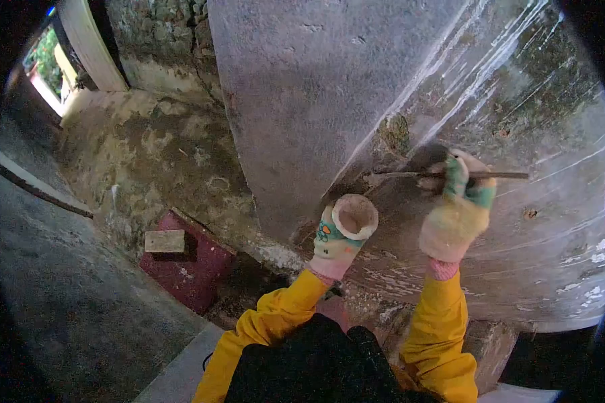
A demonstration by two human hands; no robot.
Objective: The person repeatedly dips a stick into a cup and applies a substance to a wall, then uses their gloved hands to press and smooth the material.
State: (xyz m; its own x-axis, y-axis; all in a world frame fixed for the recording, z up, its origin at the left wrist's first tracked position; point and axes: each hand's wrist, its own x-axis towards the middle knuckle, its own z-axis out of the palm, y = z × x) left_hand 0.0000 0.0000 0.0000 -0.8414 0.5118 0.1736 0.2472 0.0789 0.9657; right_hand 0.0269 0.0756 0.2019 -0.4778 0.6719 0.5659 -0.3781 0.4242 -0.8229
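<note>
My left hand (334, 243), in a patterned work glove, is wrapped round a small pale cup (355, 216) whose round mouth faces up toward me. My right hand (456, 218), gloved too, grips a thin brown stick-like tool (509, 175) held nearly level. Its paler tip points left, close to the line where the smooth grey panel (302, 87) meets the stained wall (517, 221). Above that tip is a rough dark patch (394, 132) on the surface. The cup sits just below and left of the tool's tip.
On the blotchy floor (161, 151) to the left lies a dark red board (188, 282) with a pale rectangular block (165, 242) on it. A grey wall (81, 275) runs along the left side. Beyond, a doorway (50, 64) shows daylight and greenery.
</note>
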